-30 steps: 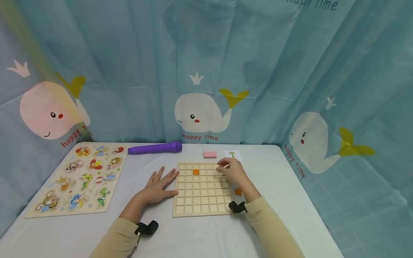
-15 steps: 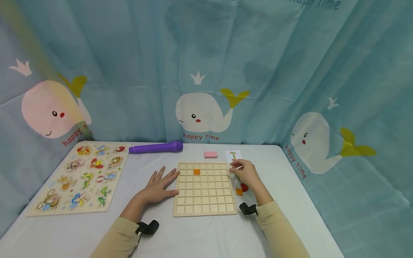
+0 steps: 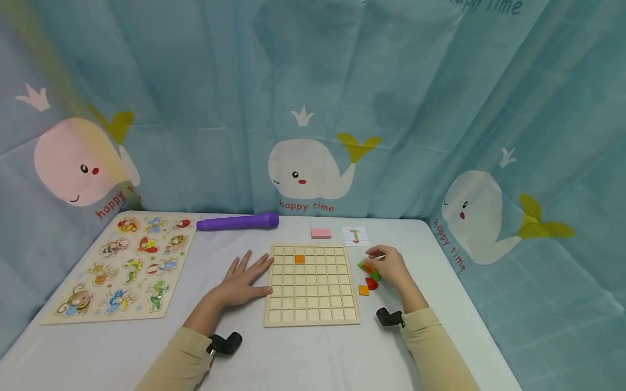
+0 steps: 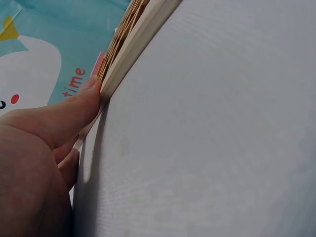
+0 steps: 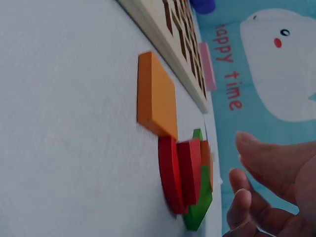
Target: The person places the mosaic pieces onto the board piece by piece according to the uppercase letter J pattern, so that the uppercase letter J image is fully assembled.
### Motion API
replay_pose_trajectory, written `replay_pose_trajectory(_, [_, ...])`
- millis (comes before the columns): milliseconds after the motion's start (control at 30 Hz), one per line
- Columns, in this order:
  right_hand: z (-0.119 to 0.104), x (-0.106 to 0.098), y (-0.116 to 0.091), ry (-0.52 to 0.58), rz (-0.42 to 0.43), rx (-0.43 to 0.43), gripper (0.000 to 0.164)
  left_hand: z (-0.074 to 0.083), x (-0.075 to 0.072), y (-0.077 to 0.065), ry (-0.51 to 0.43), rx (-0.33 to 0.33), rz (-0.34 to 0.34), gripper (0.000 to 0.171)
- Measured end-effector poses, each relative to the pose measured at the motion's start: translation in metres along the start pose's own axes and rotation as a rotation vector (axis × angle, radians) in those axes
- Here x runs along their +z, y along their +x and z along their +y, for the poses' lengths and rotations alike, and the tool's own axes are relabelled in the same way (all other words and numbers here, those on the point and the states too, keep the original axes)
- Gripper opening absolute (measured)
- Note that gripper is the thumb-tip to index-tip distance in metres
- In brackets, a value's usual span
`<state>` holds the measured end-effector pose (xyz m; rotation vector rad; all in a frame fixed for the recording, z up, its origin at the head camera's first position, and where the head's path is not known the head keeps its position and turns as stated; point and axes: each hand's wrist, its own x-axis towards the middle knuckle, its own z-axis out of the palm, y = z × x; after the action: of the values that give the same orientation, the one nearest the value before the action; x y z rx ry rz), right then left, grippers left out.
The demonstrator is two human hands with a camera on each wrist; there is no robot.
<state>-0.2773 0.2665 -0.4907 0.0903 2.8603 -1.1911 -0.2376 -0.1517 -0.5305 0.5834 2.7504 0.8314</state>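
My left hand (image 3: 238, 286) lies spread on the table, its fingertips and thumb against the left edge of the wooden grid board (image 3: 313, 322); the left wrist view shows the thumb (image 4: 81, 106) along the board's side. One orange square tile (image 3: 300, 259) sits in a cell of the grid's second row. To the right of the board my right hand (image 3: 389, 264) hovers close by a small pile of pieces. Red curved pieces (image 5: 190, 173), a green piece (image 5: 198, 210) and another orange square tile (image 5: 160, 96) lie there. Between right thumb and fingers a gap shows, with nothing in it.
Behind the board lie a pink block (image 3: 320, 233) and a small pattern card (image 3: 356, 236). A purple toy microphone (image 3: 238, 222) lies along the back, next to a wooden insect puzzle (image 3: 110, 313) at the left. A whale-print curtain (image 3: 205, 163) encloses the table.
My right hand has moved from over the board's upper right corner rightward to the loose pieces, uncovering the card and several pieces. My left hand has stayed at the board's edge.
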Motion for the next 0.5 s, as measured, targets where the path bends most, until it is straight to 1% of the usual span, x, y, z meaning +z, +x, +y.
replay_pose_trajectory(167, [0.005, -0.001, -0.001, -0.014, -0.034, 0.075, 0.032, 0.000, 0.000, 0.000, 0.001, 0.003, -0.002, 0.084])
replay_pose_trajectory(367, [0.010, 0.000, 0.000, -0.041, -0.051, 0.088, 0.030, -0.003, 0.001, 0.000, 0.006, 0.000, -0.001, 0.084])
replay_pose_trajectory(500, [0.012, -0.001, 0.000, -0.030, -0.054, 0.077, 0.025, -0.003, 0.001, 0.001, 0.004, -0.002, 0.001, 0.085])
